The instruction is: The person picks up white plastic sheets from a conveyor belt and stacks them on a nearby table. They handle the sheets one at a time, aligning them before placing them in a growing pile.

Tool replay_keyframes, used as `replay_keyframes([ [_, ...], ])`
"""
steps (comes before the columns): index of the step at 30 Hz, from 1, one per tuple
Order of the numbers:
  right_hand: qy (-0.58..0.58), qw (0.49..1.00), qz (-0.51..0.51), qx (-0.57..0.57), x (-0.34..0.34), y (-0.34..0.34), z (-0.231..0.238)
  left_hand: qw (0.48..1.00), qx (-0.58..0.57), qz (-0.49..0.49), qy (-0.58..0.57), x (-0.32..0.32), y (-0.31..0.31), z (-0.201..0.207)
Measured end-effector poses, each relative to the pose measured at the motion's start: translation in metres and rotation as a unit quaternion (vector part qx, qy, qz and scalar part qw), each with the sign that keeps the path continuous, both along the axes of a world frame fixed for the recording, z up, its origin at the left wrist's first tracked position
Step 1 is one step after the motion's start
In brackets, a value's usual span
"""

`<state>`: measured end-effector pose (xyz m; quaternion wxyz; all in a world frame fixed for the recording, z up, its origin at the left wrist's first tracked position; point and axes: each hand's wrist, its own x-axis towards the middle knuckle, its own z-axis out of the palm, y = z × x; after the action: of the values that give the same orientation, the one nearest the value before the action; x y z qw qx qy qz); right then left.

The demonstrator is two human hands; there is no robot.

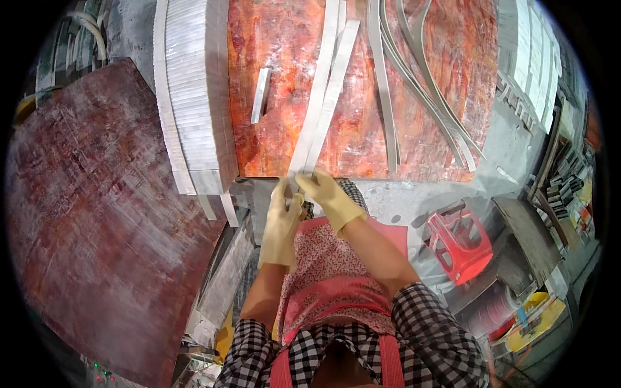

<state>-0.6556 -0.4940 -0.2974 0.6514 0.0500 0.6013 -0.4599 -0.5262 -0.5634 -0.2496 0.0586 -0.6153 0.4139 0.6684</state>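
Two long, flat whitish strips [315,110] lie nearly side by side on the red-stained tabletop [284,39], their near ends reaching just over its front edge. My left hand [279,223], in a pale yellow rubber glove, closes around those ends. My right hand [326,193], gloved the same way, is closed on the strips from the right side. The fingertips of both hands are close together and partly hidden behind each other. A short white bar [261,96] rests on the tabletop left of the strips.
A curved stack of white strips [194,84] lines the tabletop's left side. Several thin, bent strips [414,84] lie at right. A dark red board [103,226] fills the left. A pink plastic stool [459,242] stands on the floor at right, near a wooden board [527,236].
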Motion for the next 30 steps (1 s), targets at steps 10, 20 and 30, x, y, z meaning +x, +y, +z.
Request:
replay_keyframes([
  [10,-0.205,0.87,-0.443,-0.079,0.005,-0.085,0.0,0.994,0.096,-0.042,0.04,0.137,-0.084,0.123],
  [20,-0.067,0.907,-0.354,-0.219,-0.032,-0.206,0.086,0.987,0.076,0.097,0.107,0.164,-0.096,0.114],
  [30,0.014,0.944,-0.164,-0.286,-0.136,-0.385,0.119,0.977,-0.035,0.143,0.152,0.065,-0.2,0.085],
])
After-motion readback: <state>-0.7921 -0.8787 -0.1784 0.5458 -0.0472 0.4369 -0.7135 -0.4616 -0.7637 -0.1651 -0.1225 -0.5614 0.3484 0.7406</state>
